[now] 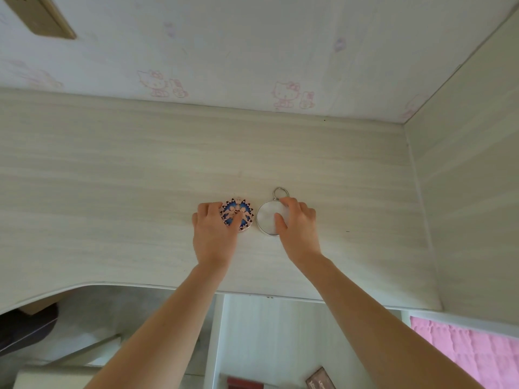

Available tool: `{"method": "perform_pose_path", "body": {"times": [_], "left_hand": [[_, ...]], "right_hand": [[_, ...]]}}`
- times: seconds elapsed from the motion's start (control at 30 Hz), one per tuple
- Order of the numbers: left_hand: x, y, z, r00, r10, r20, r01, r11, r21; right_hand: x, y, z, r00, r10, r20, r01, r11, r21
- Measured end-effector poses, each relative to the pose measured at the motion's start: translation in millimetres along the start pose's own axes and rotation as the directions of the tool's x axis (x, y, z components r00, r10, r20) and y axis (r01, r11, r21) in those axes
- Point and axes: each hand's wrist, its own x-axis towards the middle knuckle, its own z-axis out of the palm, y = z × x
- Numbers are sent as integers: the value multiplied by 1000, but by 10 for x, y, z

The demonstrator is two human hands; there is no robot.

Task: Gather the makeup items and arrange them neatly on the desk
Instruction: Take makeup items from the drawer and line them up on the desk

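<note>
On the desk [140,164], the left hand [212,234] grips a patterned compact [236,214] just left of the round mirror [268,219], which the right hand [297,228] pinches by its rim. Nudging both level, edges apart, would line them up. Fingers hide part of each.

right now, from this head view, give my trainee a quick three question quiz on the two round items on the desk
1. True or false: the patterned round compact lies to the right of the white round mirror.
2. Which hand touches the mirror: A) left hand B) right hand C) neither?
3. Fill in: the metal ring sits at the mirror's ____ edge, toward the wall.

Key: 1 false; 2 B; 3 far. Both items lie flat on the desk.
</note>
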Motion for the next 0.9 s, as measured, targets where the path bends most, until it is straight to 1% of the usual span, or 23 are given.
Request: {"method": "perform_pose_path", "body": {"times": [0.07, 0.13, 0.17, 0.23, 0.3, 0.37, 0.43, 0.57, 0.7, 0.9], "left_hand": [[-16, 4, -5, 1000, -13, 6, 12, 996, 84], [-27, 3, -12, 1000, 9, 11, -10, 993, 114], [-38, -7, -15, 998, 60, 6, -60, 991, 116], [-81, -49, -18, 974, 225, 13, -225, 969, 97], [-117, -114, -16, 926, 367, 88, -375, 921, 103], [-140, -183, 14, 884, 440, 159, -461, 878, 128], [-143, -214, 45, 871, 461, 171, -483, 866, 129], [-84, -177, 93, 873, 458, 166, -477, 874, 96], [63, -110, 133, 871, 465, 162, -481, 873, 83], [349, -19, 149, 872, 455, 181, -474, 877, 81]], "right_hand": [[-5, -2, 1, 1000, -5, 6, 5, 999, -40], [-32, -1, -1, 1000, -30, -5, 30, 998, -51], [-59, 5, 1, 998, -64, -15, 63, 995, -72], [-137, 33, 16, 984, -175, -19, 170, 972, -164], [-193, 75, 46, 957, -289, 15, 282, 920, -274], [-207, 110, 74, 944, -324, 68, 328, 882, -339], [-197, 120, 93, 937, -335, 94, 346, 871, -348], [-110, 90, 118, 926, -363, 103, 375, 855, -358], [95, 63, 107, 912, -377, 160, 408, 801, -439], [359, 60, -8, 914, -368, 171, 406, 817, -410]]}}
